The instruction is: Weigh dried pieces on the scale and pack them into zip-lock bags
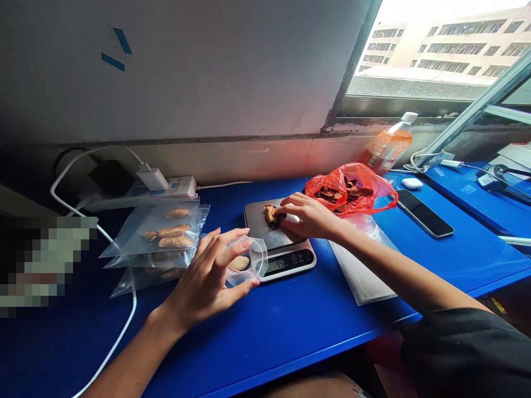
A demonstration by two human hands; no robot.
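Blue desk (298,320) is running across the frame below a pale wall (228,72), with a window (440,50) letting in daylight at upper right. At the centre, a brown piece (271,214) is sitting on the steel pan of a scale (258,222). Its lighter end is facing left; fingers are covering the other end, so its long axis cannot be told. The right hand (307,215) is curling half closed, thumb and fingertips touching the piece; whether it is gripping cannot be told. The left hand (209,271) is spreading wide, holding a small clear bag (260,255) between thumb and fingers at the scale's left edge. A pale piece (239,263) is showing inside, its long axis running roughly left to right. Left of centre, stacked zip bags (133,237) are holding brown pieces, the upper ones lying lengthwise across the frame. Right of centre, a red bag (378,190) is gaping open, holding dark brown chunks. Flat clear bags (360,276) are lying below it. Farther right, a phone (425,213) is lying diagonally, and a bottle (390,146) of orange drink is leaning, cap toward upper right.
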